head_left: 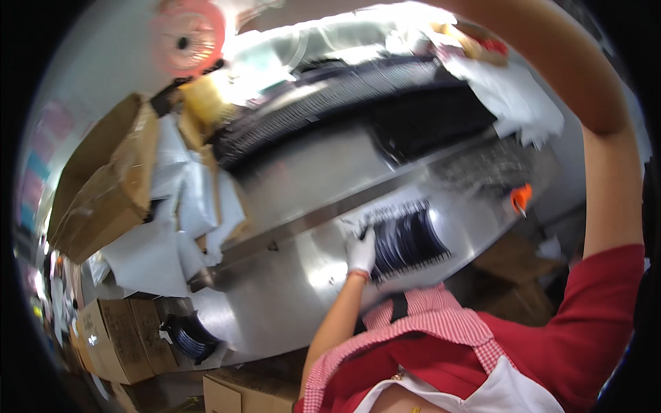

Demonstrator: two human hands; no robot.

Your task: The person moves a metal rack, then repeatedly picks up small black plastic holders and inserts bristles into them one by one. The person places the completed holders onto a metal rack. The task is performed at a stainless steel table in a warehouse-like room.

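Observation:
My left hand, in a white glove, is at the left end of a row of dark navy, ribbed pieces. Its fingers look closed round that edge, though blur softens them. The row sits on a pale sheet on the metal table, with short toothed ends along its near side. My right arm is raised high along the right side and over the top of the picture. The right hand itself is outside the view.
Long rows of dark pieces and a black stack fill the table's far side. An orange-tipped tool lies right, near clear plastic bags. Cartons and white sheets crowd the left; a pink fan stands behind.

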